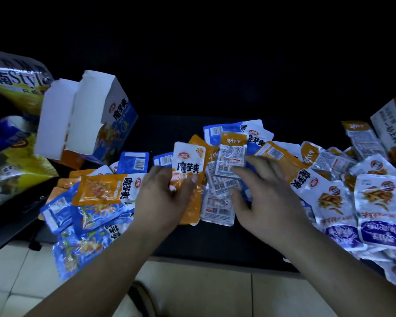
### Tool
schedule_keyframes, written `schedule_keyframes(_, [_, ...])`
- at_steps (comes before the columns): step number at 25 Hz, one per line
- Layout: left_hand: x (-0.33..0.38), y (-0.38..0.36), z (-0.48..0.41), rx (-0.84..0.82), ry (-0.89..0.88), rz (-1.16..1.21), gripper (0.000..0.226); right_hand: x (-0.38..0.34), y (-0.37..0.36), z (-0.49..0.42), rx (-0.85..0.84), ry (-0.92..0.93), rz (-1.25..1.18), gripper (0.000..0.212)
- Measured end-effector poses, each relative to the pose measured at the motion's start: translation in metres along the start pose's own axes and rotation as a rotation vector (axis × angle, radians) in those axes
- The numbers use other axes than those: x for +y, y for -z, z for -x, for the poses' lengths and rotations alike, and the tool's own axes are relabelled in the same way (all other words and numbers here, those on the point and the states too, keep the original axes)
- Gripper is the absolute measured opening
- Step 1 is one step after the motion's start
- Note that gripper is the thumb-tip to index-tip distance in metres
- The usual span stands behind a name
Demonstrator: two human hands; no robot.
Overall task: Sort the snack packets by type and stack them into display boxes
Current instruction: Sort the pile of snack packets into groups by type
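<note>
— Snack packets [217, 209]: are any boxed yet?

— None that I can see. The open blue-and-white cardboard display box [87, 115] stands tilted with its white inside showing and nothing visible in it. A second white-and-orange cardboard box [393, 131], far to its right, is cut off at the frame edge, so its contents are hidden.

— So where is everything?

— Heaped loose on the black surface [174, 129], right of and below the blue box. Blue foil packets [89, 216] lie just below it, and orange-and-white foil packets [101, 191] mingle with them. White packets with purple bands [380, 229] pile up far to its right. These are rough clusters, mixed in the middle.

— And the hands?

— The left hand [162, 200], right of the box, is clamped on a small held stack [188, 167] of the orange-and-white kind, thumb on the front. The right hand [270, 197], further right, has its fingers spread apart. Its tips touch a silver-backed packet with an orange top [232, 154], and no grip shows.

— Your verdict?

— Early days, I'd judge. One type is being gathered, stacking hasn't started, and nearly the whole heap remains.
</note>
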State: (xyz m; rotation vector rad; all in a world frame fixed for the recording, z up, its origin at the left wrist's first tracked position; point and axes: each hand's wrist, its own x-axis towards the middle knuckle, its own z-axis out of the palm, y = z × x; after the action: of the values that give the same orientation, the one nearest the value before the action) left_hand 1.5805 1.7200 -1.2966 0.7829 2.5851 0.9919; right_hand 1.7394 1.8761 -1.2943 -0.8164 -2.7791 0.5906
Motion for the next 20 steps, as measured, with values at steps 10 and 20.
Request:
schedule_keyframes(10, [-0.006,0.019,-0.077,-0.295,-0.089,-0.344,0.058,0.004,-0.014,-0.001,-0.292,-0.007,-0.018,0.088])
schedule_keyframes(20, [0.047,0.031,-0.012,-0.042,0.275,0.648,0.014,0.059,0.009,-0.028,-0.128,-0.429,0.053,0.057])
